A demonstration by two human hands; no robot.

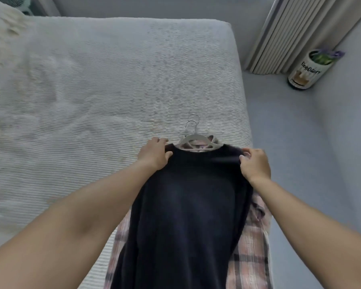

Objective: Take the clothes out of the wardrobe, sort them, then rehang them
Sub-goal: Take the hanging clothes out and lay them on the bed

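Note:
A dark navy top (188,209) lies flat along the right side of the bed (92,90), still on a white hanger (196,139) whose metal hook points away from me. Under it lies a pink plaid shirt (250,257), showing at both sides and at the neck opening. My left hand (154,153) grips the navy top's left shoulder. My right hand (254,163) pinches its right shoulder at the bed's edge.
The bed's ribbed white cover stretches to the left and far side. A grey floor (300,163) runs along the right. A cylindrical bin (306,69) stands by the pleated curtain (290,32) at the far right.

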